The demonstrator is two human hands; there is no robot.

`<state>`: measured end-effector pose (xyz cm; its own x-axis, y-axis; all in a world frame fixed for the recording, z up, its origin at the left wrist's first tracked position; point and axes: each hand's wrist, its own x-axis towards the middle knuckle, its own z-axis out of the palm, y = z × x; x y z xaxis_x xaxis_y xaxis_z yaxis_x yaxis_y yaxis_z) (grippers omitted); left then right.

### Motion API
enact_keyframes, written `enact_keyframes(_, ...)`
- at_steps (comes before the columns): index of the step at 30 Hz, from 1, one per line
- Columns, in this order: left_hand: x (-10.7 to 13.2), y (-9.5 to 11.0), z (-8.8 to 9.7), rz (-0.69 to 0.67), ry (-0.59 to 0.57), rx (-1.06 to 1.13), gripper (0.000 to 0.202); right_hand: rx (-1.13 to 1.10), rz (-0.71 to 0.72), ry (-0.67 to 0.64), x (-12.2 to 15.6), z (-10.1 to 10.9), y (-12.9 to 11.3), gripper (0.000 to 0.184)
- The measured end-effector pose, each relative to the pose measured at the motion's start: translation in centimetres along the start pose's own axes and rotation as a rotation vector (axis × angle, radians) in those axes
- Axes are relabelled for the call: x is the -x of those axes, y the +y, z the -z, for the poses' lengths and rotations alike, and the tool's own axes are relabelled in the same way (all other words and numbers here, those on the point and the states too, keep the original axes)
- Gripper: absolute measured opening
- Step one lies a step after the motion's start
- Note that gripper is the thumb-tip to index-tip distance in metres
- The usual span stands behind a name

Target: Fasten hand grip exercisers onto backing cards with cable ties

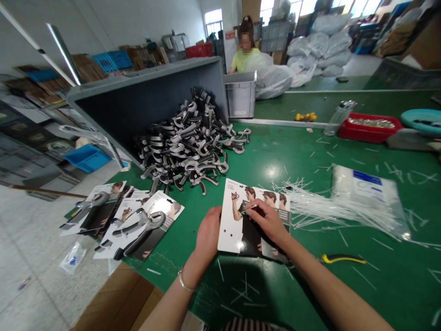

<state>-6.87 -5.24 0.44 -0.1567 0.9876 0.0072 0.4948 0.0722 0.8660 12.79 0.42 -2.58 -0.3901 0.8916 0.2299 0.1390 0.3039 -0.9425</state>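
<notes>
My left hand [208, 232] grips the left edge of a printed backing card [230, 216], its fingers hidden behind it. The card has a picture of a person and two small holes low on its left side. It overlaps more printed cards [271, 196] on its right. My right hand [268, 221] lies over the cards, thumb and fingertips pinched together near the middle; what they hold, if anything, is too small to make out. Right of the cards spreads a heap of white cable ties [313, 207], partly in a clear plastic bag [368, 197].
Grey-and-black hand grips [193, 142] spill from a tipped grey bin [144, 78]. Carded hand grips [144, 225] lie at the left edge. Yellow-handled pliers [342, 259] rest on the green table [275, 294]. A red tray [370, 133] stands at right; a person [245, 53] is beyond.
</notes>
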Motion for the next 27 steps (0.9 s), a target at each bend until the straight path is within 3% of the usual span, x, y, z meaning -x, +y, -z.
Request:
enact_keyframes(3,0.9,0.5,0.1,0.099,-0.179,0.255,0.028,-0.013,-0.007,-0.011,0.2,0.2,-0.1,0.016)
enact_keyframes(6,1.3,1.4,-0.1,0.047,-0.278,0.323,0.026,-0.028,0.012,-0.015,0.2,0.3,-0.2,0.015)
enact_keyframes(11,1.5,2.5,-0.7,-0.185,-0.175,0.17,0.021,-0.06,0.028,-0.012,0.5,0.5,-0.2,0.015)
enact_keyframes(16,1.0,1.0,-2.0,-0.144,-0.014,0.174,0.031,0.029,0.072,0.023,0.8,0.2,-0.5,0.011)
enact_keyframes(21,0.5,-0.1,-2.2,-0.183,-0.005,0.071,0.02,0.067,0.122,0.067,0.9,0.0,-0.7,0.01)
enact_keyframes(27,0.6,-0.4,-1.9,-0.199,0.014,0.026,0.016,0.087,0.254,-0.012,0.7,0.0,-1.1,0.026)
